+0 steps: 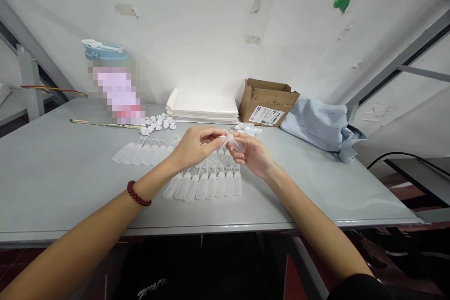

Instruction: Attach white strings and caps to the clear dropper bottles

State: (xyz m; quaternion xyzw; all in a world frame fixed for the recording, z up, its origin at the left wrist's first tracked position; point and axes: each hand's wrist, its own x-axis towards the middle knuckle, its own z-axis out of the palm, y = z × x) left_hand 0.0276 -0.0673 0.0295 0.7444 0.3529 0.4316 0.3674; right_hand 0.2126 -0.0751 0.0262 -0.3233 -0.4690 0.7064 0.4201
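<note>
Both hands meet above the grey table (52, 173). My right hand (253, 154) is closed round a small translucent plastic bottle (235, 143), held tilted. My left hand (197, 146), with a red bead bracelet on its wrist, pinches the bottle's white cap end (222, 138) with thumb and forefinger. Below the hands lies a row of several identical small bottles (206, 185) side by side. A second row of bottles (142, 153) lies to the left. A pile of loose white caps (159, 123) sits behind that row.
A stack of white sheets (204, 108) and an open cardboard box (269, 102) stand at the back by the wall. A light blue cloth (318, 126) lies at the right. A thin stick (101, 124) and a blurred pink container (117, 93) are at the back left.
</note>
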